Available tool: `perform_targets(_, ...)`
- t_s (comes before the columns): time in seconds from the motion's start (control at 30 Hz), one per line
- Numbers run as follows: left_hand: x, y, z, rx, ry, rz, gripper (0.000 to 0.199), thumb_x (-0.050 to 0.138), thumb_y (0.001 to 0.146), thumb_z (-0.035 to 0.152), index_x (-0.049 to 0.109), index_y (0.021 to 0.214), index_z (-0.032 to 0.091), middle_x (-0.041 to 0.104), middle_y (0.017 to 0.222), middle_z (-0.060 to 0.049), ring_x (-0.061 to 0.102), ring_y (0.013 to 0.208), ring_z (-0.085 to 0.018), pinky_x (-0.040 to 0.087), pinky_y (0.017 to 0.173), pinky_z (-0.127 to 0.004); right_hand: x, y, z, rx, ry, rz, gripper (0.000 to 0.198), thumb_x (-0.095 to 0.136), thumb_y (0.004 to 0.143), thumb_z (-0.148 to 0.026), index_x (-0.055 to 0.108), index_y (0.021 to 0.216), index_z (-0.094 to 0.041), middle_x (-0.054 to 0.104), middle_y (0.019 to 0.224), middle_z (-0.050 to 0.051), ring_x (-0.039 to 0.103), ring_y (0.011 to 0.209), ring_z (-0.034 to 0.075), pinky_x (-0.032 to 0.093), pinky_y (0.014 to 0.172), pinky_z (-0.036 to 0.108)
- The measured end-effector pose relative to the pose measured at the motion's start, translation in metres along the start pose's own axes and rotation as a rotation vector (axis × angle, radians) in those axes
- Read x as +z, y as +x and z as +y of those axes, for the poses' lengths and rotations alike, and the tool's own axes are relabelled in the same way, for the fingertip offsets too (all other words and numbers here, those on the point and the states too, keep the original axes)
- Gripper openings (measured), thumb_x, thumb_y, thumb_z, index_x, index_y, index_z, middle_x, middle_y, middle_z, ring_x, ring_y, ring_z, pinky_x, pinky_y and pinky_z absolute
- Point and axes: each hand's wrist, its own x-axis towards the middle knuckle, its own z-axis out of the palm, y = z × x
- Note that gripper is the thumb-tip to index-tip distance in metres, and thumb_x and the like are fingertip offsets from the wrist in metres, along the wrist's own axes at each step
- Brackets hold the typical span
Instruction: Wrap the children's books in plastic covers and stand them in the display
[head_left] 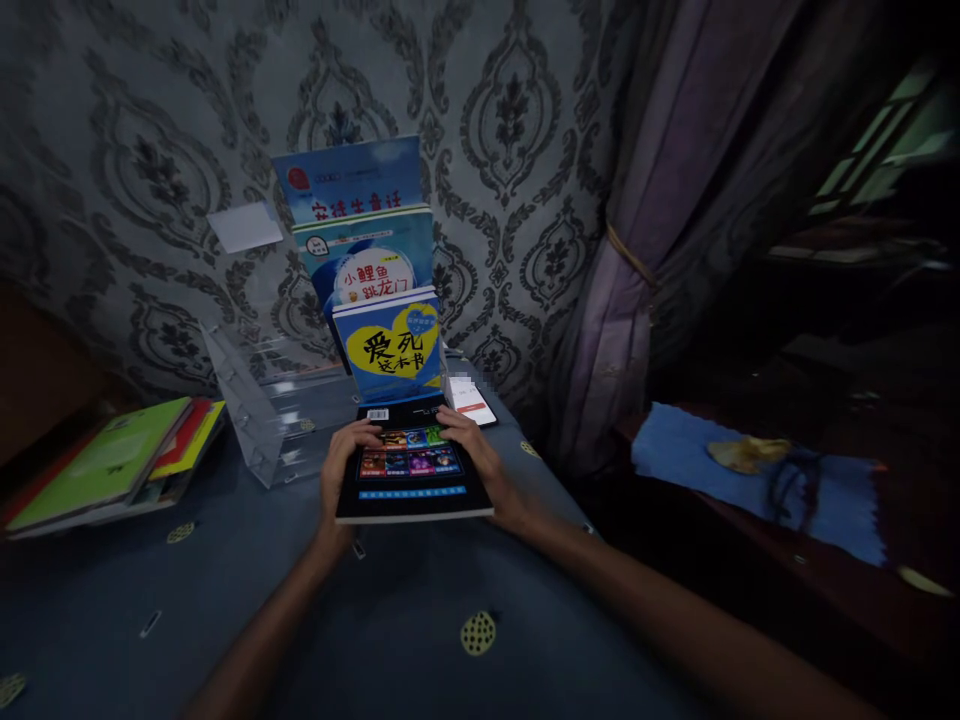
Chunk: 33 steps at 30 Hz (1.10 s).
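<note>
Between my two hands is a black book [412, 492] with a barcode and a grid of small coloured pictures on the side facing me. My left hand [343, 462] grips its left edge, and my right hand [480, 462] grips its right edge, fingers on top. Just beyond it, a blue book with a yellow heart [396, 350] stands upright. Behind that rise a teal-blue book [367, 262] and a taller blue book [352, 175], stepped in a row. A clear acrylic stand [259, 430] is at their left; how far it reaches behind the books is hidden.
Several books in a pile [105, 465] lie at the left. A phone [474, 402] with a lit screen rests right of the standing books. Patterned wallpaper [517, 110] backs the table [420, 610]. A tied curtain [611, 300] hangs right, near a blue cloth [682, 455].
</note>
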Motion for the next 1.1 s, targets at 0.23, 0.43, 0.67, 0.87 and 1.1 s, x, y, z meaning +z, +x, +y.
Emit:
perform_targets(0.23, 0.001, 0.004, -0.001, -0.049, -0.06, -0.059, 0.02, 0.06, 0.085, 0.041, 0.067, 0.088, 0.022, 0.071, 0.101, -0.006, 0.066, 0.103, -0.027, 0.05, 0.094, -0.038, -0.01, 0.004, 0.001, 0.054, 0.028, -0.042, 0.029, 0.056, 0.098, -0.038, 0.058, 0.125, -0.027, 0.064, 0.137, 0.012, 0.056, 0.135, 0.028, 0.047, 0.114, 0.053)
perform_targets(0.43, -0.001, 0.028, -0.002, -0.092, -0.031, -0.055, 0.024, 0.055, 0.093, 0.041, 0.064, 0.099, 0.02, 0.068, 0.094, -0.005, 0.064, 0.088, -0.02, 0.05, 0.081, -0.03, -0.006, 0.034, 0.013, 0.106, -0.065, 0.047, 0.029, 0.039, 0.101, -0.027, 0.057, 0.124, -0.027, 0.069, 0.121, 0.009, 0.065, 0.118, 0.025, 0.053, 0.103, 0.047)
perform_targets(0.67, 0.004, 0.055, -0.011, -0.107, 0.013, 0.036, 0.016, 0.059, 0.089, 0.032, 0.06, 0.101, 0.021, 0.069, 0.097, -0.004, 0.065, 0.094, -0.019, 0.053, 0.077, -0.027, 0.0, 0.07, 0.019, 0.215, -0.041, 0.115, 0.024, 0.041, 0.101, -0.031, 0.05, 0.121, -0.024, 0.07, 0.115, 0.01, 0.068, 0.106, 0.026, 0.056, 0.09, 0.044)
perform_targets(0.87, 0.003, 0.056, -0.009, -0.09, 0.051, 0.045, 0.019, 0.057, 0.09, 0.029, 0.062, 0.107, 0.02, 0.07, 0.101, -0.005, 0.066, 0.096, -0.019, 0.054, 0.077, -0.027, -0.002, 0.072, 0.021, 0.252, -0.037, 0.118, 0.031, 0.043, 0.1, -0.029, 0.05, 0.129, -0.023, 0.07, 0.118, 0.01, 0.067, 0.107, 0.026, 0.057, 0.09, 0.045)
perform_targets(1.1, 0.005, 0.051, -0.019, -0.117, 0.155, 0.024, 0.019, 0.055, 0.088, 0.027, 0.063, 0.104, 0.019, 0.07, 0.093, -0.004, 0.066, 0.088, -0.02, 0.051, 0.072, -0.028, 0.003, 0.066, 0.03, 0.274, -0.059, 0.1, 0.034, 0.044, 0.095, -0.02, 0.054, 0.128, -0.022, 0.07, 0.115, 0.01, 0.067, 0.108, 0.026, 0.056, 0.093, 0.044)
